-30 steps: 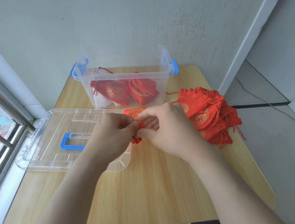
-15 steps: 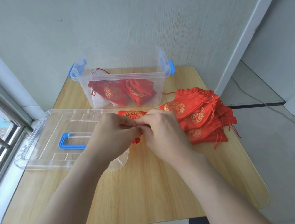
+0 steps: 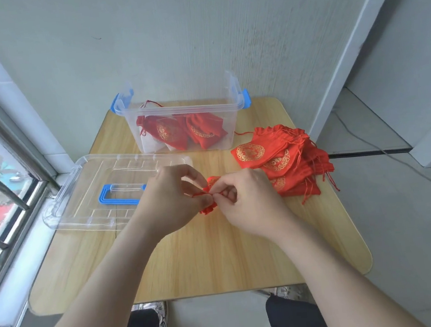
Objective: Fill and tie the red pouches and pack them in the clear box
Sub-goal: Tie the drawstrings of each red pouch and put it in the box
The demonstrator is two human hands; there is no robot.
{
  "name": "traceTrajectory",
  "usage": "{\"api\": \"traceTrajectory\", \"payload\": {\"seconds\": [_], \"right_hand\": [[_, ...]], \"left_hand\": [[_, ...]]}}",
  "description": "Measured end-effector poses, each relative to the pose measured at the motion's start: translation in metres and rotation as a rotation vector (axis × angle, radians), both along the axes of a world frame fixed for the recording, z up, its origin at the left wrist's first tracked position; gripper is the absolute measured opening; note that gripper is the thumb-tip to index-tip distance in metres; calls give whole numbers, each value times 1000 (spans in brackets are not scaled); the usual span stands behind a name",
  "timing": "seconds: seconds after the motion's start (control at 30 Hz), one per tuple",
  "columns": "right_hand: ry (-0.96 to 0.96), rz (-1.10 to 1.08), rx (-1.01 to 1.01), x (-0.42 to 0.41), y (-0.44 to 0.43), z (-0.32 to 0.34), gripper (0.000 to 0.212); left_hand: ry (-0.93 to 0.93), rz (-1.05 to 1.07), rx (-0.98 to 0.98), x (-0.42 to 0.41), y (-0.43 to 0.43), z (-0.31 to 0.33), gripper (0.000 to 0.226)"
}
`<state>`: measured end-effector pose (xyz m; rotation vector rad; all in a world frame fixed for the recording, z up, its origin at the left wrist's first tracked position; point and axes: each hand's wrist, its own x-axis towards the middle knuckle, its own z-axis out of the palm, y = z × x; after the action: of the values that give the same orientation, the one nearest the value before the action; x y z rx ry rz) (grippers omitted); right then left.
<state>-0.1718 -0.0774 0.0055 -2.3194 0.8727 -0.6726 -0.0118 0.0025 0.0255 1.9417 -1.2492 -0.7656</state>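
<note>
1. Holds one red pouch [image 3: 212, 182] over the middle of the table [image 3: 207, 259], between both hands; cannot tell whether it rests on the wood.
2. Pinches the pouch's drawstring [image 3: 206, 190] with the left hand [image 3: 175, 198], fingers [image 3: 195, 175] curled and clamped on the red cord.
3. Grips the same cord from the other side with the right hand [image 3: 250, 199], fingertips pressed together on it, right against the left thumb.
4. At the table's far edge, against the wall: the clear box [image 3: 228, 134], open, with two plump red pouches [image 3: 175, 133] inside.
5. Near the right hand: a pile of flat pouches [image 3: 276, 156] with gold emblems.
6. On the left: the clear lid [image 3: 89, 184] with its blue handle [image 3: 117, 200], flat on the table, partly under the left hand.
</note>
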Motion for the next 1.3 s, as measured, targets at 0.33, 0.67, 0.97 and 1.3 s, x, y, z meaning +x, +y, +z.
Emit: {"api": "traceTrajectory", "payload": {"seconds": [0.33, 0.67, 0.97, 1.3], "right_hand": [[5, -59, -2, -11, 32, 3, 16], [-169, -243, 406, -11, 50, 2, 12], [-296, -106, 1056, -18, 39, 8, 11], [-595, -129, 1361, -6, 38, 8, 5]], "left_hand": [[-266, -222, -179, -16, 23, -13, 21], [-248, -135, -299, -16, 39, -20, 24], [-148, -20, -333, -11, 46, -11, 25], [-70, 81, -365, -12, 39, -14, 14]]}}
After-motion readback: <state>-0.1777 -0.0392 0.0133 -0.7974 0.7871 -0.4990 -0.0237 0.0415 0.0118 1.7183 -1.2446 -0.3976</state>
